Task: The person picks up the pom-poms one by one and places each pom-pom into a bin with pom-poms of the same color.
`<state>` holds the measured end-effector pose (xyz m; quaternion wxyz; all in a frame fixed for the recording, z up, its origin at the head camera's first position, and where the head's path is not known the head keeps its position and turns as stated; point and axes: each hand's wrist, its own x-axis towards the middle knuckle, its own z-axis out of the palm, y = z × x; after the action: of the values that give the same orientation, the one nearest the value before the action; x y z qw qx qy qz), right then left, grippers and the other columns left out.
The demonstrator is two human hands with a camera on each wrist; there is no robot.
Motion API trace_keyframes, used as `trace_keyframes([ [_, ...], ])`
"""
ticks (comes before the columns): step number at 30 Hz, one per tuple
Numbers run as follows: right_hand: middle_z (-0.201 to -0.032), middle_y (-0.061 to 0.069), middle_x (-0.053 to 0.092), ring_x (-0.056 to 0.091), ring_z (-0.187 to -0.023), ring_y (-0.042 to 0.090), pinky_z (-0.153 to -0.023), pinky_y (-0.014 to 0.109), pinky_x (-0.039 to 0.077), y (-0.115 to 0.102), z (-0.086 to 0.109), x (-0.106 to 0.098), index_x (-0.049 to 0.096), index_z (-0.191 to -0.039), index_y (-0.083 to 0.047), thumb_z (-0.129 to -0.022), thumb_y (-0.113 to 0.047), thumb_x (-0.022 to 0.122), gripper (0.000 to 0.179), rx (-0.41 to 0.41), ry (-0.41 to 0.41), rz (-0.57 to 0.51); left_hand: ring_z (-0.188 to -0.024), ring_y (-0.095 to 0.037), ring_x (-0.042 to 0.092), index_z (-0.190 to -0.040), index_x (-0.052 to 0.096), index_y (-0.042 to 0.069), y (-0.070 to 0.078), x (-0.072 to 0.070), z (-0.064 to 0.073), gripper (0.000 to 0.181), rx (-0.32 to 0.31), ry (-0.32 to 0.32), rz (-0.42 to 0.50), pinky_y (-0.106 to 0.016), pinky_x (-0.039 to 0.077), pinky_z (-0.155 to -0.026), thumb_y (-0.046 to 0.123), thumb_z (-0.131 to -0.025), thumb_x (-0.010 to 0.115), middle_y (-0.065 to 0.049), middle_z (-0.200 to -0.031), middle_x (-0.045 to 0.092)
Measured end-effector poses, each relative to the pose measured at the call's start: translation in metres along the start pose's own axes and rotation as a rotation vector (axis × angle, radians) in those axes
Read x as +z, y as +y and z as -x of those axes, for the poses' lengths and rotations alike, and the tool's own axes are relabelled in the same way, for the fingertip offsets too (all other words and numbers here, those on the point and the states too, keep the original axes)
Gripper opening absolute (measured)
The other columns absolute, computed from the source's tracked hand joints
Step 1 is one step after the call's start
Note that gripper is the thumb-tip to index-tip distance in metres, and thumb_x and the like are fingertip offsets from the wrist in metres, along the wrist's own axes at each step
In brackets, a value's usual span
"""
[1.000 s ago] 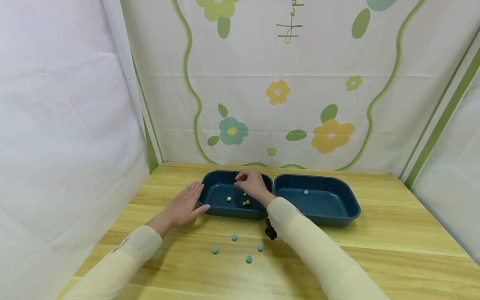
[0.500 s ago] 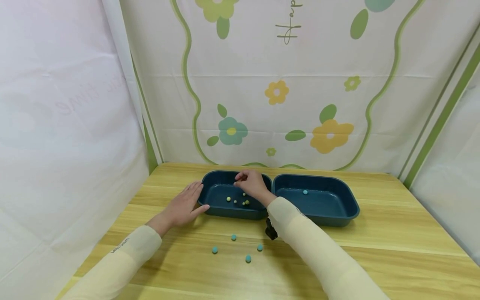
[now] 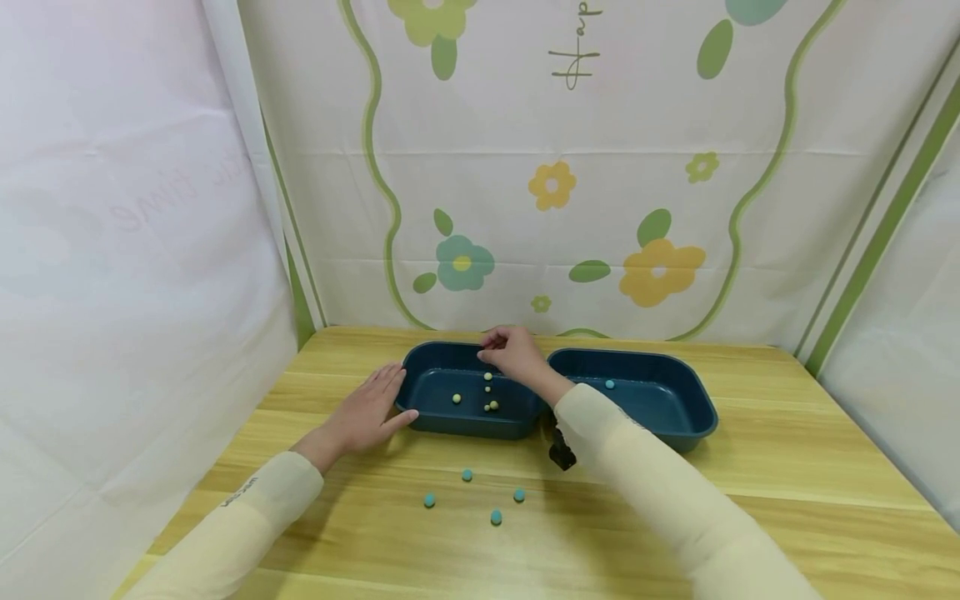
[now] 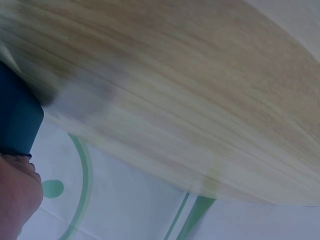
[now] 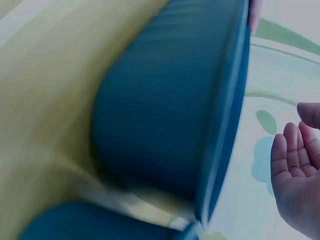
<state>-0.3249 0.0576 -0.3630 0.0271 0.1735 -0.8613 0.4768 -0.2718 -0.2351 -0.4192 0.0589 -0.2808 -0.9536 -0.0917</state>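
Five small yellowish balls (image 3: 457, 398) are within the left bin (image 3: 457, 423), a dark blue oblong one with rounded corners. One is toward the left of the bin's floor, two are side by side nearer the front wall, touching or almost so, and two line up behind that pair, below your right hand (image 3: 517, 354). You cannot tell from this angle whether the rearmost one touches the floor. That hand is above the back right part of the bin; its fingers are loosely bent, and in the right wrist view you see the palm, with the thumb just off the fingertips. Your left hand (image 3: 363, 412) is at the left end of the same bin, fingers stretched nearly straight against the rim, thumb held apart toward the front wall.

Just beside it, to the right, is the right bin (image 3: 667, 398), alike in colour and shape, with a single blue ball (image 3: 610, 384) inside. In front of the left bin, four loose balls (image 3: 496, 517), also blue, lie apart from one another on the wooden tabletop (image 3: 360, 533). A small black object (image 3: 562, 454) shows under your right wrist. Your cream sleeves (image 3: 667, 492) reach past both wrists' backs, the right one covering part of the right bin. Beyond the tabletop hangs a white cloth (image 3: 480, 125) printed with flowers, leaves, a wavy green border and sideways lettering
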Motion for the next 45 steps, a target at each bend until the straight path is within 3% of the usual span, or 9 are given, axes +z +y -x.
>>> trace_keyframes([
  [11, -0.094, 0.004, 0.066, 0.061, -0.084, 0.019, -0.075, 0.036, 0.054, 0.001, 0.025, -0.045, 0.07, -0.104, -0.005, -0.09, -0.017, 0.071, 0.018, -0.014, -0.031, 0.028, -0.145, -0.034, 0.014, -0.15, 0.022, -0.009, 0.0, 0.001, 0.0, 0.083, -0.006, 0.003, 0.005, -0.045, 0.012, -0.117, 0.055, -0.1, 0.042, -0.024, -0.156, 0.02],
  [22, -0.094, 0.004, 0.067, 0.063, -0.081, 0.019, -0.071, 0.035, 0.054, 0.01, 0.065, -0.087, 0.069, -0.102, -0.007, -0.091, -0.02, 0.071, 0.017, -0.099, -0.022, 0.016, -0.146, -0.033, 0.013, -0.151, 0.021, -0.007, 0.0, 0.001, 0.0, 0.084, -0.011, -0.005, 0.004, -0.045, 0.012, -0.117, 0.057, -0.1, 0.04, -0.022, -0.158, 0.018],
  [30, -0.098, 0.007, 0.066, 0.063, -0.086, 0.021, -0.074, 0.032, 0.054, 0.023, 0.096, -0.117, 0.068, -0.105, -0.006, -0.093, -0.027, 0.069, 0.024, -0.072, -0.021, -0.023, -0.145, -0.034, 0.014, -0.15, 0.021, -0.008, 0.0, 0.001, 0.0, 0.084, -0.007, -0.005, 0.003, -0.045, 0.013, -0.117, 0.056, -0.1, 0.04, -0.023, -0.157, 0.019],
  [36, -0.096, 0.009, 0.067, 0.063, -0.082, 0.021, -0.069, 0.031, 0.054, 0.037, 0.119, -0.14, 0.068, -0.105, -0.004, -0.094, -0.023, 0.067, 0.022, -0.107, 0.032, -0.02, -0.145, -0.034, 0.014, -0.15, 0.021, -0.008, 0.001, 0.0, -0.001, 0.084, -0.012, -0.008, 0.004, -0.045, 0.013, -0.117, 0.056, -0.1, 0.04, -0.023, -0.157, 0.019],
  [45, -0.092, 0.006, 0.069, 0.063, -0.076, 0.011, -0.064, 0.021, 0.052, 0.068, 0.15, -0.171, 0.069, -0.102, -0.007, -0.095, -0.014, 0.065, 0.011, -0.196, 0.154, 0.127, -0.145, -0.035, 0.015, -0.15, 0.023, -0.008, 0.0, 0.001, -0.001, 0.084, -0.01, 0.006, -0.001, -0.046, 0.014, -0.117, 0.057, -0.099, 0.041, -0.023, -0.157, 0.02],
])
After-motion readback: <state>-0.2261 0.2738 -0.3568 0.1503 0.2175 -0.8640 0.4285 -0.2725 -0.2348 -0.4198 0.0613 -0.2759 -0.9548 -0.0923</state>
